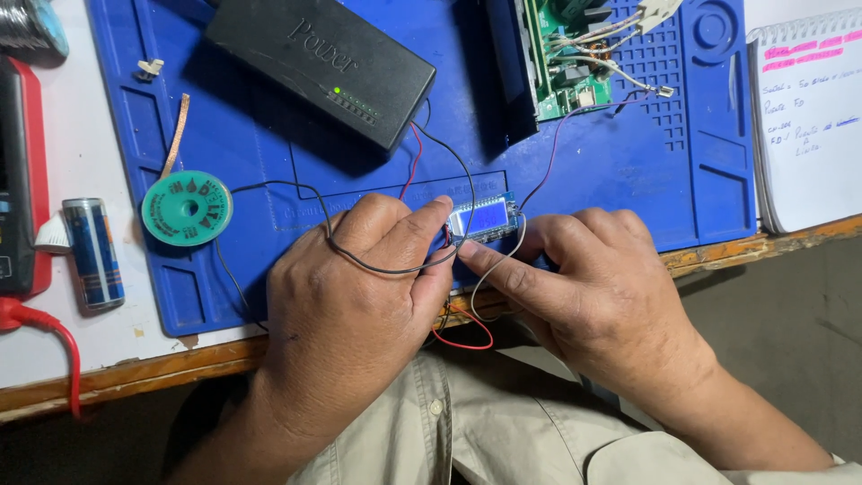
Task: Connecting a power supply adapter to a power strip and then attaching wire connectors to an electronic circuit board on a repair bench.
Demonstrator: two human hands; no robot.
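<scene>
We've got the white tabletop [81,337] with a big blue silicone work mat [620,180] laid over it, and a black power supply box [319,67] sitting at the top with its green lights on. To its right is an opened unit with a green circuit board [561,63], and a spiral notebook [808,126] lies at the far edge. Both hands meet at the mat's front edge: the left hand [350,319] and right hand [597,292] each pinch an end of a small display module [485,218], its screen glowing blue, so both grips are clamped on it. Black and red wires [422,166] loop over the left fingers. A green solder wick spool [187,208] and a blue cylindrical cell [92,254] lie off to the left. Since the module looks live, we reckon a tug on those thin leads could snap a joint, or a fingertip could bridge bare contacts.
</scene>
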